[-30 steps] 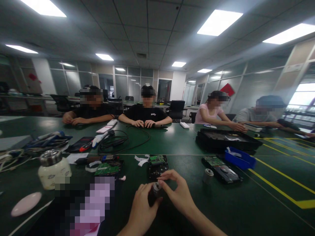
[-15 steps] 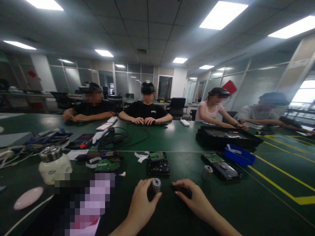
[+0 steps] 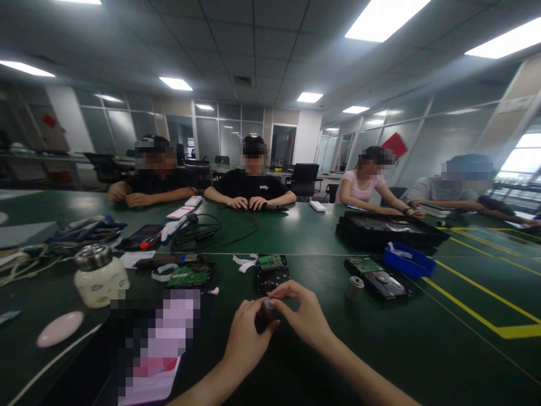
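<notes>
A: State of the hands on my feed?
B: I log left hand [image 3: 245,332] wrapped round the side of 1 metal cylinder [image 3: 269,305]. Right hand [image 3: 305,316]: fingertips at the cylinder's top; I cannot tell whether they grip.
A: Cylinder's position?
B: I place it toward the near edge of the tabletop [image 3: 321,276], just nearside of the hard drive [image 3: 273,279]. 2nd cylinder [image 3: 354,288]: upright, further right, near the blue tray [image 3: 416,268].

Looks dim; draws light from glaring ceiling panels [image 3: 385,17] (hazy around edges) and far-right window [image 3: 523,158]; stretches toward frame edges, breaks into pixels in patches.
</notes>
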### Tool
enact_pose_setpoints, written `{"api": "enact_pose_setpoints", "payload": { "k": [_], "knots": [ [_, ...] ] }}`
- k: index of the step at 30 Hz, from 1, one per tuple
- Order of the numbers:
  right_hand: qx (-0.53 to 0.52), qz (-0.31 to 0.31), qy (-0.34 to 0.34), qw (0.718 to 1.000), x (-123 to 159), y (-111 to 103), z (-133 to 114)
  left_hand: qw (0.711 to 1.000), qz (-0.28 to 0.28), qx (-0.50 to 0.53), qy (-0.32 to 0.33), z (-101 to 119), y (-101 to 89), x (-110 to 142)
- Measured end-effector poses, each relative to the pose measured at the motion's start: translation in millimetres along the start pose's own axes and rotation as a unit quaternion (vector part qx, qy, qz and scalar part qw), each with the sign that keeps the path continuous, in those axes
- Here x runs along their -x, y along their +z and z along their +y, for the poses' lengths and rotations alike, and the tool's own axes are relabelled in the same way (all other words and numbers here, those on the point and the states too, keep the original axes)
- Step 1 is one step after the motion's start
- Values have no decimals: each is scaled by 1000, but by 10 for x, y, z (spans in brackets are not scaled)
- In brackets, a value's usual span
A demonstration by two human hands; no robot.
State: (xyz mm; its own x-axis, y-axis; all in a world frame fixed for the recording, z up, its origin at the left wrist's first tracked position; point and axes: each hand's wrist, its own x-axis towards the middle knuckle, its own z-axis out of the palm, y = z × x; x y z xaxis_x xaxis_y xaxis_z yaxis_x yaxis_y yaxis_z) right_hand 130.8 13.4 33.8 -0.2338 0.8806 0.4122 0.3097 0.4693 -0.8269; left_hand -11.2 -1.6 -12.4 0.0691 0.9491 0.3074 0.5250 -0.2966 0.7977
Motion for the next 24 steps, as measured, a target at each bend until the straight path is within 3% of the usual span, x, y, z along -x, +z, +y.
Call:
{"api": "enact_pose_setpoints", "payload": {
  "k": [7,14,21,24],
  "knots": [
    [51,12,-10,999,-35,55,75,1000,2,5,3,-5,1,-1],
    [50,-16,7,999,-20,38,66,1000,-2,3,9,-6,-6,-2],
    [53,16,2,998,0,-88,30,1000,-3,-8,-6,-20,11,-2],
    [27,-14,-10,999,18,-100,9,1000,-6,-11,-2,-16,6,-7]
  ]
}}
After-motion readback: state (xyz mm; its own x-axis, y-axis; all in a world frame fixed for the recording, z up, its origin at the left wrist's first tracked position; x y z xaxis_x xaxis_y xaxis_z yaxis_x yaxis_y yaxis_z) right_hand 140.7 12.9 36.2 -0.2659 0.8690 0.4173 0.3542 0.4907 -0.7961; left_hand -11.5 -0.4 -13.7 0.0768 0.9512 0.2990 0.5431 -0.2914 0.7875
